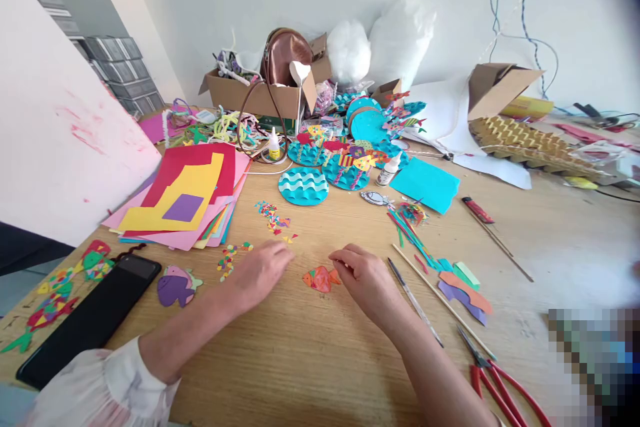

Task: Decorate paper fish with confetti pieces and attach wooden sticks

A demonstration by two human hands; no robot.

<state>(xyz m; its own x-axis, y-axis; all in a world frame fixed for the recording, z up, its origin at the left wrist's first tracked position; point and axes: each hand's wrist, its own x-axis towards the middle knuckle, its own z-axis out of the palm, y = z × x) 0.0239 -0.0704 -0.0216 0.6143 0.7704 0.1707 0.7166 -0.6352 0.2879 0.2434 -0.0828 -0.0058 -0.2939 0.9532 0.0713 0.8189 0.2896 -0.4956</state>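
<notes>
An orange-red paper fish (321,279) lies flat on the wooden table between my hands. My right hand (361,277) is closed, its thumb and fingers bunched by the fish's tail. Whether the fingertips touch the tail or pinch some tiny piece, I cannot make out. To the fish's left, my left hand (263,273) hovers palm down with its fingers curled together. What it holds, if anything, is hidden. Small paper triangles (289,239) lie just beyond its fingertips. Paper dots (227,261) sit beside its wrist. A purple fish (175,285) rests further left.
A black phone (90,320) and decorated fish lie at the left. Stacked coloured paper (183,197) is behind them. Blue wavy discs (303,186) and glue bottles (389,169) stand at the back. On the right are a pen (415,301), a wooden stick (440,297) and red-handled scissors (493,370).
</notes>
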